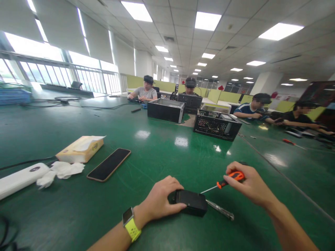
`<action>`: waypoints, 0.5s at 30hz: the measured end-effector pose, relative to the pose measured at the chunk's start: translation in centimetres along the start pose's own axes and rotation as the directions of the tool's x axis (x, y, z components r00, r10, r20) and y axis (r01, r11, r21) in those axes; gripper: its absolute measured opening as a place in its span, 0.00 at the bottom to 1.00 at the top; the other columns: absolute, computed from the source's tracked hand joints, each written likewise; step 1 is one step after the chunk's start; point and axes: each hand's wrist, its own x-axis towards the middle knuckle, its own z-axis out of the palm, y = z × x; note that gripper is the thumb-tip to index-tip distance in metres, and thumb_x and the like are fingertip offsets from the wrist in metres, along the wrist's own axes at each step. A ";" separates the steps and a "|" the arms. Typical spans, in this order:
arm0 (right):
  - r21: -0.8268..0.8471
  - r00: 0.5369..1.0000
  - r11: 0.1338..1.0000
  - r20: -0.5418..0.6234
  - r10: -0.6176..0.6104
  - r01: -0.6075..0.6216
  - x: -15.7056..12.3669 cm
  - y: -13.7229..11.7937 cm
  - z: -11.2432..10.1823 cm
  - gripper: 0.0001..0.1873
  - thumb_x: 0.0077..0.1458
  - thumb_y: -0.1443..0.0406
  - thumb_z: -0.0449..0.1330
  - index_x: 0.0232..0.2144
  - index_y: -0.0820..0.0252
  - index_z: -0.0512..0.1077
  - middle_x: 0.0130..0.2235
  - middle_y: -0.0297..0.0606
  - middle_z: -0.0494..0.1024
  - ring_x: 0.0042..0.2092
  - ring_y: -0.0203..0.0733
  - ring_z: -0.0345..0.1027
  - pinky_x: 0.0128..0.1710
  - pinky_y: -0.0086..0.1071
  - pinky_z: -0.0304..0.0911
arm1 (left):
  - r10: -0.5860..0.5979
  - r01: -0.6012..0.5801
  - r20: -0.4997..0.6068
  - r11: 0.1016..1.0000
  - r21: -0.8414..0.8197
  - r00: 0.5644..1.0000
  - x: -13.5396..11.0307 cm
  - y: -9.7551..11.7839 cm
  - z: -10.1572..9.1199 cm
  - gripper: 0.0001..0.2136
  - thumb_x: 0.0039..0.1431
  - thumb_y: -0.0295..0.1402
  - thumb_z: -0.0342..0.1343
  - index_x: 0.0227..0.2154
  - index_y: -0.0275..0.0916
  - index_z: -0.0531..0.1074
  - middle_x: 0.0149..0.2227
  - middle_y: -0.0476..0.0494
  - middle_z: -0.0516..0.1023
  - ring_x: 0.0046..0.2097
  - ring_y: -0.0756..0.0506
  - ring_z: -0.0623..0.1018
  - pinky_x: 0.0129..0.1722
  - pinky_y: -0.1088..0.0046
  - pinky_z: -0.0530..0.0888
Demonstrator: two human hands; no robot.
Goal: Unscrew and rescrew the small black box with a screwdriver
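Note:
A small black box-shaped device (192,202) lies on the green table. My left hand (164,197) is wrapped round its left end, thumb on the near side and fingers at the far side. A watch with a yellow strap is on that wrist. In my right hand (247,181) is a screwdriver (234,177) with an orange and black handle. Its shaft slants down to the left, and the tip meets the device near its far right edge; whether it sits in a screw I cannot tell. A slim metallic tool (221,210) rests on the table just right of the device.
To the left lie a phone (109,165), a tissue pack (81,149), crumpled tissues (64,170) and a white device (22,179). Two open computer cases (165,111) (217,125) stand farther back. Another screwdriver (289,142) lies at the right. Several people sit around the far side.

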 end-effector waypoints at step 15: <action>-0.068 0.990 0.994 0.118 -0.082 0.091 2.2 -4.8 -1.5 0.13 0.60 0.57 0.57 0.45 0.52 0.74 0.41 0.39 0.80 0.36 0.43 0.73 0.32 0.32 0.65 | -0.020 0.020 0.011 1.000 -0.004 1.000 0.0 -0.1 0.0 0.16 0.51 0.37 0.66 0.43 0.40 0.75 0.40 0.43 0.76 0.42 0.41 0.74 0.43 0.66 0.72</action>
